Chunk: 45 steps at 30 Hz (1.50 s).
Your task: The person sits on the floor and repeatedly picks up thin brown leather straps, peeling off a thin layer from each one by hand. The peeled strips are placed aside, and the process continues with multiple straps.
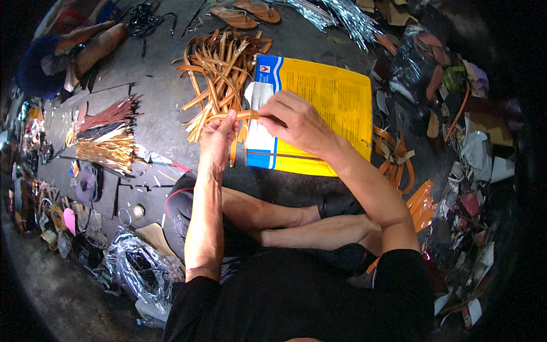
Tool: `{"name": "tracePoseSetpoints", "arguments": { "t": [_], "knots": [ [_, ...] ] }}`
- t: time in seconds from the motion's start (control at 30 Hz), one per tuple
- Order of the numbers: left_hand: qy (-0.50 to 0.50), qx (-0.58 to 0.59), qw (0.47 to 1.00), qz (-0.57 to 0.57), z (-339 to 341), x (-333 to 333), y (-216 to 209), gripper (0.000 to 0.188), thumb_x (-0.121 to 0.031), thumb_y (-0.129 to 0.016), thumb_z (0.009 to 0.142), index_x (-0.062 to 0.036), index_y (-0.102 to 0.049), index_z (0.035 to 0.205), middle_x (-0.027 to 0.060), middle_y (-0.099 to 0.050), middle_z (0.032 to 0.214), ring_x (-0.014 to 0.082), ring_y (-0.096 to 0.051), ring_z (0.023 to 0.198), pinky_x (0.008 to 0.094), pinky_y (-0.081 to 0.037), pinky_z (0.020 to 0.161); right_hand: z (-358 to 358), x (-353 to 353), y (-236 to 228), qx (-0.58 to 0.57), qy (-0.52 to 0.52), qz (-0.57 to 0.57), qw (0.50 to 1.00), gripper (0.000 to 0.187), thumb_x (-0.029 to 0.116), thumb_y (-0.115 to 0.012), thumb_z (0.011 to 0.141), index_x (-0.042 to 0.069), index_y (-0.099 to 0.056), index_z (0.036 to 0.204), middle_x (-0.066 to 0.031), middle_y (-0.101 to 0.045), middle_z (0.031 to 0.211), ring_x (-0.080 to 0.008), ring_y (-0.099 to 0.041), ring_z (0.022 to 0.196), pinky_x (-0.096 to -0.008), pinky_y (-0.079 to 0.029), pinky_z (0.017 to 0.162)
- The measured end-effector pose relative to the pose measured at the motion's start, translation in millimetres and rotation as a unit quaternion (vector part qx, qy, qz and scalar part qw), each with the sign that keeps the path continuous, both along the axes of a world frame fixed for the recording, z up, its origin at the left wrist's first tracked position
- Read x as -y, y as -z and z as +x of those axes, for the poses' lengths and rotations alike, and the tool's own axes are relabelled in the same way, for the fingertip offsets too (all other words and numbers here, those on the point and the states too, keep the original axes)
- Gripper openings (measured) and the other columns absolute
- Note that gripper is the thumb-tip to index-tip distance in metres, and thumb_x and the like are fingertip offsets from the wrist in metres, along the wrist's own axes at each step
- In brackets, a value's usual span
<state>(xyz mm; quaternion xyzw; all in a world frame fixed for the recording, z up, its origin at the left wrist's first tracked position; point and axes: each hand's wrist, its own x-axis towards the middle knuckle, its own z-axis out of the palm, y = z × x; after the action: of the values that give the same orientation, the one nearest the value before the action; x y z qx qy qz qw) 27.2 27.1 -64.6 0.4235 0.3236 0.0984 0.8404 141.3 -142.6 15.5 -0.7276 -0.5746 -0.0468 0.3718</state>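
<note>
I sit cross-legged on a dark floor. My left hand (218, 132) pinches one end of a thin orange-brown strap (242, 115) and my right hand (296, 121) grips the same strap a little to the right, so it spans between them. Just beyond my hands lies a heap of the same tan straps (219, 71). Under my right hand a flat yellow sack with blue and white edging (336, 97) is spread on the floor.
More orange straps (421, 202) lie by my right knee. Bundled red, black and gold strips (111, 134) lie to the left. Sandals (245, 14) sit far ahead, clutter and scraps (467, 142) on the right, plastic bags (139, 268) at lower left. Another person (62, 51) sits far left.
</note>
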Motion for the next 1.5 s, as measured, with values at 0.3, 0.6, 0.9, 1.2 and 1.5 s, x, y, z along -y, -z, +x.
{"name": "tracePoseSetpoints", "arguments": {
  "t": [0.3,0.6,0.9,1.2,1.5],
  "knots": [
    [-0.001,0.003,1.0,0.0,-9,-11,-4,0.02,-0.026,-0.069,0.092,-0.0072,-0.066,0.085,-0.0001,-0.064,0.076,0.0041,-0.053,0.064,0.016,-0.04,0.058,-6,8,-8,-0.152,0.039,-0.032,0.987,0.016,0.006,-0.074,0.08,0.002,-0.069,0.094,-0.0095,-0.063,0.091,-0.0267,-0.063,0.085,-0.0351,-0.051,0.073],
    [-0.018,-0.011,1.0,-0.013,-11,-20,5,0.016,-0.022,-0.07,0.091,-0.0084,-0.065,0.086,-0.0011,-0.064,0.077,0.0054,-0.057,0.068,0.0165,-0.044,0.061,-5,5,0,-0.117,0.033,-0.006,0.993,0.012,0.01,-0.074,0.079,0.002,-0.066,0.086,-0.0094,-0.062,0.087,-0.0278,-0.062,0.085,-0.0363,-0.05,0.074],
    [-0.022,-0.009,1.0,0.003,-13,-33,14,0.015,-0.019,-0.069,0.092,-0.0066,-0.065,0.085,0.0011,-0.063,0.073,0.0058,-0.055,0.061,0.0181,-0.041,0.056,-4,3,3,-0.093,0.024,0.012,0.995,0.011,0.012,-0.071,0.082,0.003,-0.066,0.083,-0.0095,-0.061,0.084,-0.0282,-0.06,0.083,-0.0383,-0.05,0.074],
    [-0.01,-0.006,1.0,0.016,-22,-45,19,0.016,-0.021,-0.067,0.093,-0.0073,-0.064,0.086,0.0013,-0.064,0.077,0.0068,-0.058,0.066,0.0186,-0.044,0.059,-12,2,0,0.038,0.026,-0.036,0.998,0.013,0.003,-0.072,0.078,0.002,-0.066,0.09,-0.0092,-0.061,0.087,-0.0267,-0.061,0.082,-0.0364,-0.05,0.072],
    [0.019,0.083,0.996,0.028,0,-81,-39,0.025,-0.028,-0.058,0.097,-0.0053,-0.065,0.102,0.0038,-0.067,0.094,0.0138,-0.062,0.089,0.0308,-0.048,0.084,-47,33,-9,0.026,0.075,-0.069,0.994,0.042,0.016,-0.06,0.091,0.004,-0.052,0.131,-0.0151,-0.058,0.114,-0.0335,-0.057,0.105,-0.0417,-0.045,0.091]
  ]
}}
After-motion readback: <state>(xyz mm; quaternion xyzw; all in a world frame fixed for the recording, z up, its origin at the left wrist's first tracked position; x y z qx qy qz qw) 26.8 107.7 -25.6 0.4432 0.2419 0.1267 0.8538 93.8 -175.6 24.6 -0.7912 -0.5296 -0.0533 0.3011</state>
